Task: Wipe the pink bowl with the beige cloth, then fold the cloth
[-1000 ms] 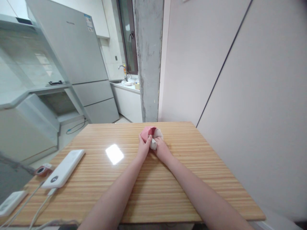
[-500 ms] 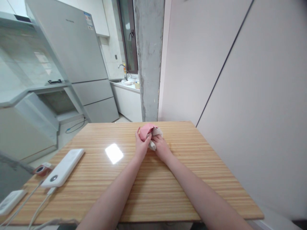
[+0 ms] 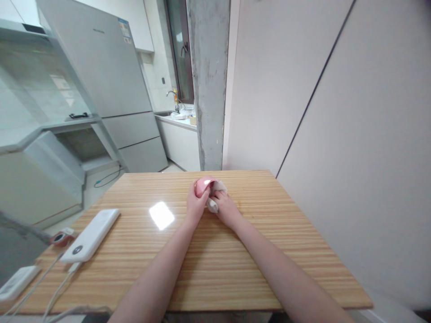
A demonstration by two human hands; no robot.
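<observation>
1. The left hand (image 3: 197, 202) grips a glossy pink rounded bowl (image 3: 202, 184), its fingers clamped around the left side and the thumb near the rim.
2. The bowl is tilted, its dark opening turned towards the right hand (image 3: 227, 208); whether it touches the surface below cannot be told.
3. The right hand has its fingers closed on a crumpled whitish cloth (image 3: 212, 206), held against the bowl's open side; part of the cloth hangs below, between the hands.
4. Both hands and the bowl are near the middle of the far edge of a striped, wood-patterned worktop (image 3: 286, 233).
5. Well apart, on the worktop's left side, lies a white oblong power bank (image 3: 92, 233), with a thin white cable (image 3: 55, 291) at its near end.
</observation>
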